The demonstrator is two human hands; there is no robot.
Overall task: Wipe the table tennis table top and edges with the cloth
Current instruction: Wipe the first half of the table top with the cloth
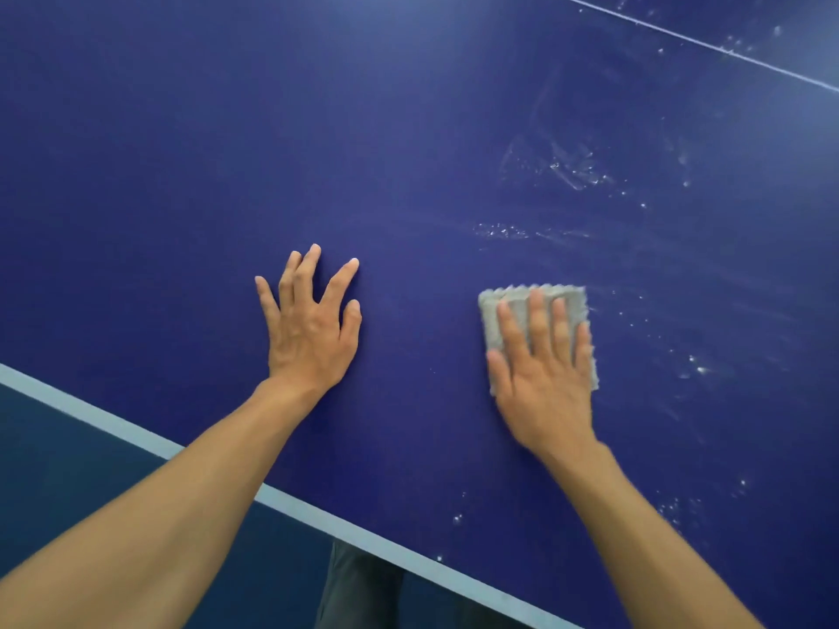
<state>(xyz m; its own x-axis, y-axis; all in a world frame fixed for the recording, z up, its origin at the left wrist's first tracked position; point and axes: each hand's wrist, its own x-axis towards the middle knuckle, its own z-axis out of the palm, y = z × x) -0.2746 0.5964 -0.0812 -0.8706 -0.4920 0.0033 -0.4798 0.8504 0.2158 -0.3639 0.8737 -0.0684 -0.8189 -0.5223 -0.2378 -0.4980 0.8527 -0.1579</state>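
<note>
The dark blue table tennis table top fills most of the view. A folded grey cloth lies flat on it right of centre. My right hand presses down on the cloth with straight fingers, covering its lower part. My left hand rests flat on the bare table surface to the left, fingers spread. White wet streaks and specks mark the surface above and to the right of the cloth.
The white edge line of the table runs diagonally from the left side down to the bottom middle. Below it lies dark floor and my trouser leg. A thin white centre line crosses the top right corner.
</note>
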